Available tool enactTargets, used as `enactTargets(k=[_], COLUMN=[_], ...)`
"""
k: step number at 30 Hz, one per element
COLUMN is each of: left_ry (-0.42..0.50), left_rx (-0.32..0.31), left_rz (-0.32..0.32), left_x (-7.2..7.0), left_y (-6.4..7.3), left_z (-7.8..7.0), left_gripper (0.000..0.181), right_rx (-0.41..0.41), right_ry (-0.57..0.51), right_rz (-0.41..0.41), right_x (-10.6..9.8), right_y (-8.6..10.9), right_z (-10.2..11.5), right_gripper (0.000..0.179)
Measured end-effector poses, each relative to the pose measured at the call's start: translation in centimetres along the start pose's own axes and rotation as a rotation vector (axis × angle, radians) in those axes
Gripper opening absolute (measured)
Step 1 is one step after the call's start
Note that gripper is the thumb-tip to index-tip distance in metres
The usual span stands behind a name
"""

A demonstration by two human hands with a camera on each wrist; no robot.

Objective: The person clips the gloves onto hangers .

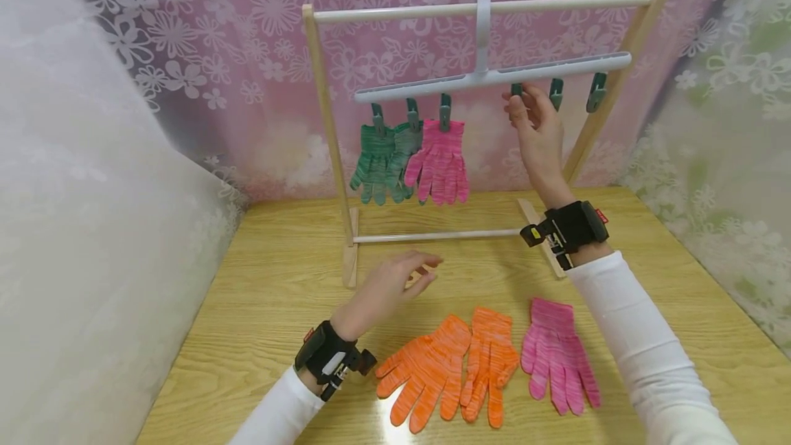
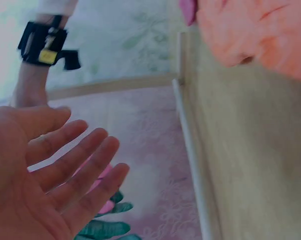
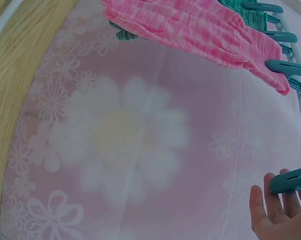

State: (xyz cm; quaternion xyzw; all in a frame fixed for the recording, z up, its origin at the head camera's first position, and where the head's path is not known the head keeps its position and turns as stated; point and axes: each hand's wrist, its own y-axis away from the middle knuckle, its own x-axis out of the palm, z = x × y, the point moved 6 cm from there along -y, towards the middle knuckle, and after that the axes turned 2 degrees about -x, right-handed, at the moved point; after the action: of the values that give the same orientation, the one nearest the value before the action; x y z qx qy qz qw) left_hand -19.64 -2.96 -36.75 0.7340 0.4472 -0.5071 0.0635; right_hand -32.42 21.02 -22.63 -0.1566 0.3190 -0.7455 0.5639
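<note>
My right hand (image 1: 537, 126) is raised to the hanger bar and pinches a dark green clip (image 3: 290, 181); its fingers show behind the clip in the right wrist view. Lower down, my left hand (image 1: 395, 283) hovers over the table with loose, spread fingers and holds nothing. A pink glove (image 1: 443, 163) hangs from a clip on the left half of the white hanger (image 1: 420, 90). Beside it hang two green gloves, one darker (image 1: 374, 160) and one greyer (image 1: 404, 150). Two orange gloves (image 1: 432, 362) (image 1: 491, 356) and a magenta glove (image 1: 556, 356) lie flat on the table.
The hanger hooks over the top rod (image 1: 395, 14) of a wooden stand, tilted up to the right. Two more clips (image 1: 556, 93) (image 1: 596, 92) hang bare at its right end. A lower rod (image 1: 439, 235) crosses near the tabletop (image 1: 259, 307). Floral cloth (image 1: 266, 88) surrounds it all.
</note>
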Motion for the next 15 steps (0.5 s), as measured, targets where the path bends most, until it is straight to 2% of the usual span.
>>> enactTargets(k=[5,10,15], left_ry=[-0.107,-0.117,-0.145], left_rx=[0.016,0.040,0.104], left_rz=[0.166,0.310,0.459], left_x=[3.2,5.5,7.6], left_y=[1.9,3.4,4.6], left_z=[-1.0,-1.8,-2.3], left_gripper=[0.036,0.039,0.039], right_rx=[0.007,0.003,0.008], right_ry=[-0.008,-0.019,-0.039], right_rz=[-0.015,-0.023,-0.017], right_x=[-0.1,-0.2,-0.1], right_y=[0.1,0.1,0.2], right_z=[0.0,0.1,0.1], right_gripper=[0.039,0.037,0.039])
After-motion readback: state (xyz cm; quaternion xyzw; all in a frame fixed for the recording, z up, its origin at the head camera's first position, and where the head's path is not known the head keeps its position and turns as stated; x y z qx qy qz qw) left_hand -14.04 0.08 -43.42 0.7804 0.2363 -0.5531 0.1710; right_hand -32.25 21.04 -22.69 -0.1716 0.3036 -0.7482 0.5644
